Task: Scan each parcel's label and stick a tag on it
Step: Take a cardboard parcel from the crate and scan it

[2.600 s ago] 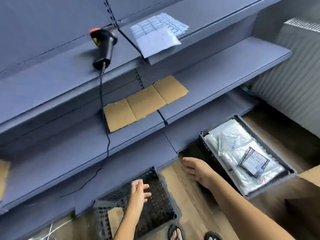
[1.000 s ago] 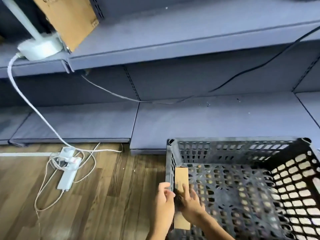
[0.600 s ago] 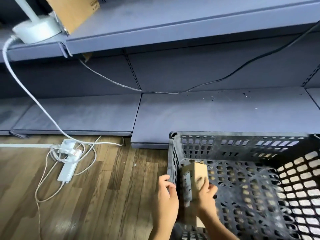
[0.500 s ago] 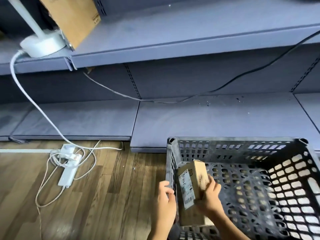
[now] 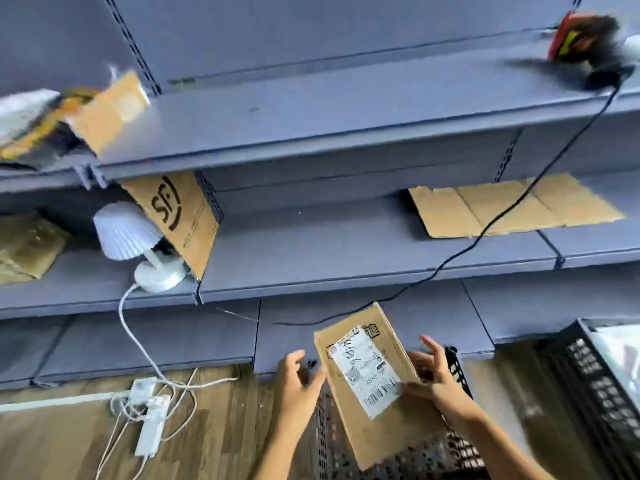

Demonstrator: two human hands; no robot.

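Parcel in right hand over black crate; something white in second crate

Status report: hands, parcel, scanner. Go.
Right hand holds parcel, label facing camera. Left hand open at its edge. Scanner on upper shelf, not in hand.

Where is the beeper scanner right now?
The scanner lies on the upper shelf at the far right of the head view, above the flat cardboard sheet.
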